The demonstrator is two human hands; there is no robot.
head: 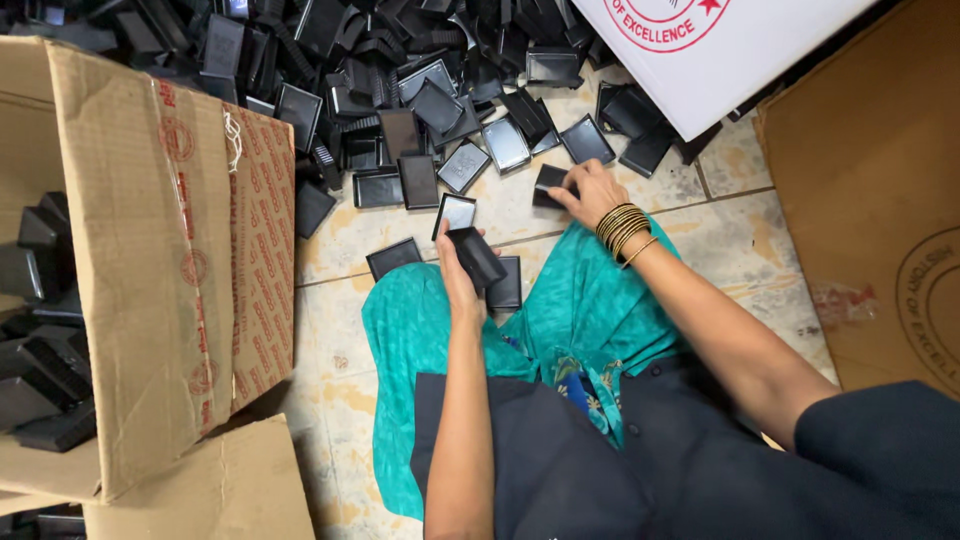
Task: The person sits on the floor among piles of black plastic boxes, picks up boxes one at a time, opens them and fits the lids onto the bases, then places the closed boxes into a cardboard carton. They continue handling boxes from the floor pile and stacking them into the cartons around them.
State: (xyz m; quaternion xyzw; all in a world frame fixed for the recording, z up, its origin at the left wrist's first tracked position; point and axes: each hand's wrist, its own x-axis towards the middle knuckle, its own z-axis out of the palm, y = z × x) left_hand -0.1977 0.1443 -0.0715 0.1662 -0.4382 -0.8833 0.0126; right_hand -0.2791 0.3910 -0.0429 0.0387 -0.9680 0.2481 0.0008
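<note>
My left hand (458, 283) has its fingers clamped on a matte black plastic tray (476, 256), a shallow rectangle held tilted above my teal-clothed lap. My right hand (590, 192), gold bangles (621, 228) at the wrist, presses its fingers on another black tray piece (549, 184) lying on the mottled floor tiles (520, 215). At twelve o'clock sprawls a glossy heap of trays (400, 70); at nine o'clock stands a corrugated cardboard box (170, 250).

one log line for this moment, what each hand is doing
left hand: holds black tray | right hand: on black tray on floor | cardboard box: at left
</note>
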